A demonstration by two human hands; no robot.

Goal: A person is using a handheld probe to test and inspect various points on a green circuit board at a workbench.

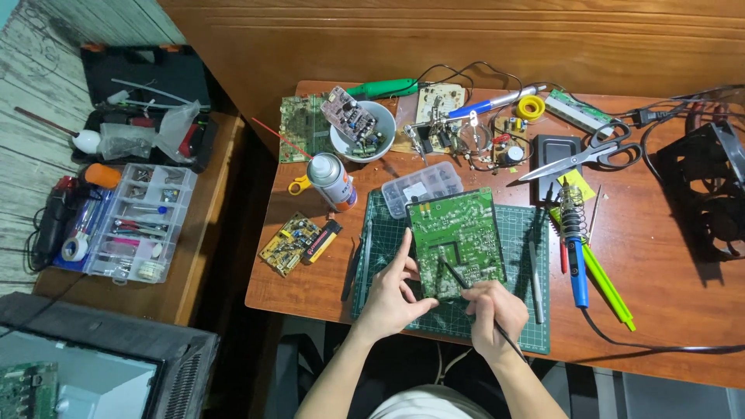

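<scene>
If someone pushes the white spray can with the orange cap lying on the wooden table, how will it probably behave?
The white spray can with the orange cap lies on its side on the wooden table, so it would probably roll rather than slide. Its smooth, rounded metal body looks stiff and perhaps slippery. The green cutting mat close by may stop it.

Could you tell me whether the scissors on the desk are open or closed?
Open. The scissors lie flat on the desk with their two blades spread apart in a narrow V, tips pointing left.

Bright, even overhead light; short soft shadows fall beside the black fan frame [710, 194]. Sharp centre, with wide-angle bending at the edges.
</scene>
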